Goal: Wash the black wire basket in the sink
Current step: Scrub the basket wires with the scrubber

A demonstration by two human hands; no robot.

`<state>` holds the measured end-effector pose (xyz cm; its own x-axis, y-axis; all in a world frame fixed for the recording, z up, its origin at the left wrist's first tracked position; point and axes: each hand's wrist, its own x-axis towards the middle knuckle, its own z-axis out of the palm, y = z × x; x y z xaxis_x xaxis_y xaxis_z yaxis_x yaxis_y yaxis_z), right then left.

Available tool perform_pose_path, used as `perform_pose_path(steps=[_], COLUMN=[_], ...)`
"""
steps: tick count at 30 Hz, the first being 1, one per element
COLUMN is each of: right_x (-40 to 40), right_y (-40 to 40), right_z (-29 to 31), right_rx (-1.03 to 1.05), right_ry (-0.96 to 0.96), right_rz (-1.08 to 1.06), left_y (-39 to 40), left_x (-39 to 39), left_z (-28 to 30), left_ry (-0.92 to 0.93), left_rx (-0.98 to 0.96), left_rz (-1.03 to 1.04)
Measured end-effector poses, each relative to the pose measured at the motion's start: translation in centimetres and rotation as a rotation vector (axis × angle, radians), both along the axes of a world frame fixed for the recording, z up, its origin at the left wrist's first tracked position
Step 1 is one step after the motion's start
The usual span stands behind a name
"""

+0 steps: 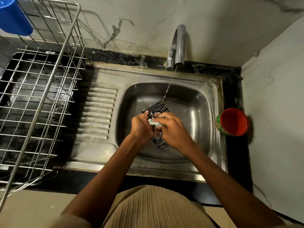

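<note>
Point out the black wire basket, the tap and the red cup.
black wire basket [158, 107]: head view, on its upper wire end beyond the hands.
tap [179, 45]: head view, on the curved metal spout.
red cup [233, 121]: head view, on its red inside.

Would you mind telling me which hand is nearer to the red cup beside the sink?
Right. The right hand is over the basin, closest to the red cup; the left hand lies farther away, beyond it.

Beige ribbed knit top [158, 209]; forearms bare, no sleeves; hands ungloved.
</note>
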<state>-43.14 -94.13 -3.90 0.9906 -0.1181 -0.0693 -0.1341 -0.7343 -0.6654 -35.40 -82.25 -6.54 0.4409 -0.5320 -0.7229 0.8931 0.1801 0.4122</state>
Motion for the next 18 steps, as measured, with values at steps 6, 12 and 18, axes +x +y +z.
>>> perform_pose_path(steps=[6,12,18], right_x=[0.0,2.8,2.6], right_y=[-0.8,0.0,2.0], right_z=[-0.2,-1.4,-1.9], right_rx=[0.128,0.041,-0.077], right_ry=[-0.135,-0.117,-0.178], right_rz=[-0.084,-0.307,-0.033], left_y=[-1.2,-2.0,-1.1], left_x=[0.4,0.1,0.6], left_z=[0.1,0.4,0.6], left_ry=[-0.136,-0.204,0.065], left_rx=[0.262,0.316,0.07], left_rz=[-0.028,0.222,0.317])
